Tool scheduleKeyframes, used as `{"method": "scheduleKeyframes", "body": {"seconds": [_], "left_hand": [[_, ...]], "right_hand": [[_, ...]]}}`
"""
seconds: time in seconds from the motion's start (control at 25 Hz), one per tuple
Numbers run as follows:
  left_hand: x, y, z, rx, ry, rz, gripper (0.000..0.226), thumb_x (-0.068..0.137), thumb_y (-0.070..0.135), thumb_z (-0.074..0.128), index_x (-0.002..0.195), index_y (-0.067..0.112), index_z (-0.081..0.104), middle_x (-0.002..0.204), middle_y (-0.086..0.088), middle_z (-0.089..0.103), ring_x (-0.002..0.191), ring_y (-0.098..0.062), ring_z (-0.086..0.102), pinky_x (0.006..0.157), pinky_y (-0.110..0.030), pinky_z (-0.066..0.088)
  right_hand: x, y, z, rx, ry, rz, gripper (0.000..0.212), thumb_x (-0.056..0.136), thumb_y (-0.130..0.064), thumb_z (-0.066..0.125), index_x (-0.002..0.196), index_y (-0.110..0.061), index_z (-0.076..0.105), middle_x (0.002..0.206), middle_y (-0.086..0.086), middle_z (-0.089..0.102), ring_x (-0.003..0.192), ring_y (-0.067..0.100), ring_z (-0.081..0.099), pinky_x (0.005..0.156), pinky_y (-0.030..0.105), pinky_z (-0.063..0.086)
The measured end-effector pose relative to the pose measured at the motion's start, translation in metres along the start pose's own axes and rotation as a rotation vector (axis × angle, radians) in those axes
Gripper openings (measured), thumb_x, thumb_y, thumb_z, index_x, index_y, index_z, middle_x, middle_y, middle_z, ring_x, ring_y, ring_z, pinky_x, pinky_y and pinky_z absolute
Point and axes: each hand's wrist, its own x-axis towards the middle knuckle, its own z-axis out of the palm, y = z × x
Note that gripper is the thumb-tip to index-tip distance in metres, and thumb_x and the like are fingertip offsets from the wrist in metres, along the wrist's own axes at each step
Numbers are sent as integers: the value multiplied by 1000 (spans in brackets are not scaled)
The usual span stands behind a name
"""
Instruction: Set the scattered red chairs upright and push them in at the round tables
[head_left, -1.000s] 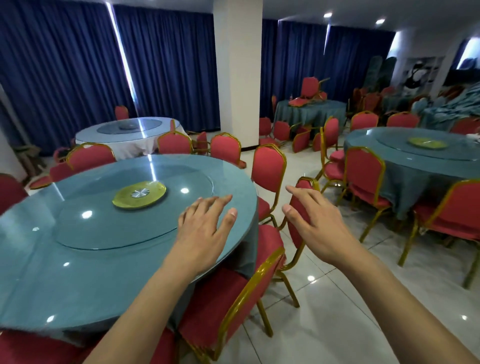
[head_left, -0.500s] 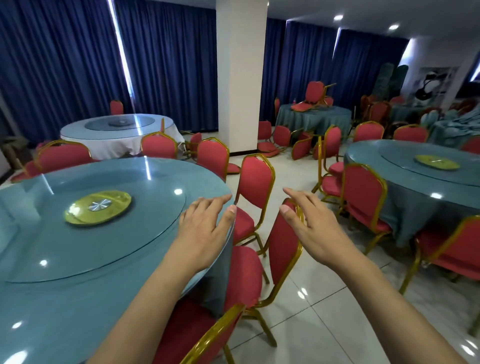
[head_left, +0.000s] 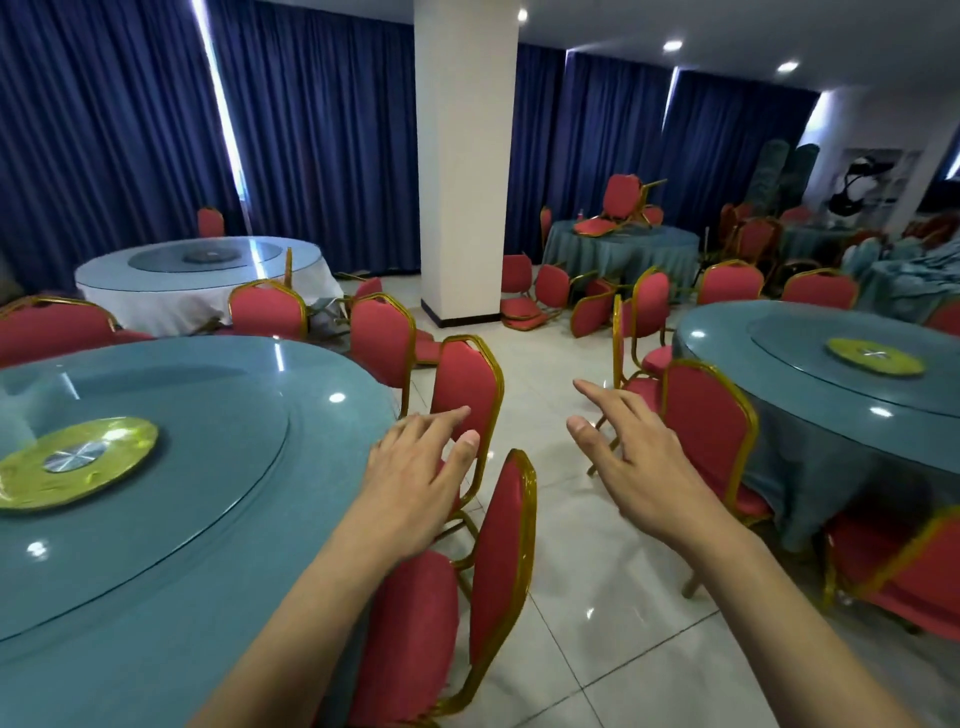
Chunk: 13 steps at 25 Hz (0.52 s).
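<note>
While both hands hover open, tiled aisle separates tables.

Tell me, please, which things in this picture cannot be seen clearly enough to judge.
- Head view: the seat of the second chair is hidden behind the left hand.
- Head view: the chair at lower right is blurred and cut off by the frame edge.
- Head view: the fallen chairs near the pillar overlap; their number is unclear.
- Head view: the near table hides its own legs and the floor below.
- The right hand holds nothing.
</note>
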Motion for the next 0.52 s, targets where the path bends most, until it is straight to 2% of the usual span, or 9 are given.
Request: {"method": "scheduleKeyframes", "body": {"seconds": [0.2,0.36,0.52], "left_hand": [[93,51,78,28,34,-57,82,87,77,4,150,37,40,143,6,49,139,-18,37,118,-48,27],[157,84,128,54,87,-130,77,90,72,8,151,37,38,146,7,46,140,-17,34,118,-49,26],[216,90,169,68,105,-194,77,89,77,5,149,41,37,146,9,45,141,-18,33,118,-53,27]], "right_hand": [[85,105,-34,23,-67,-38,66,94,-72,26,155,-46,28,157,-11,33,144,17,34,120,51,26],[164,169,-51,20,-122,-106,61,99,-67,28,155,-45,28,158,-9,33,144,17,33,119,49,22],[233,218,-49,79,-160,-180,61,99,-66,30,155,-42,31,154,-8,36,142,15,36,120,49,27]]}}
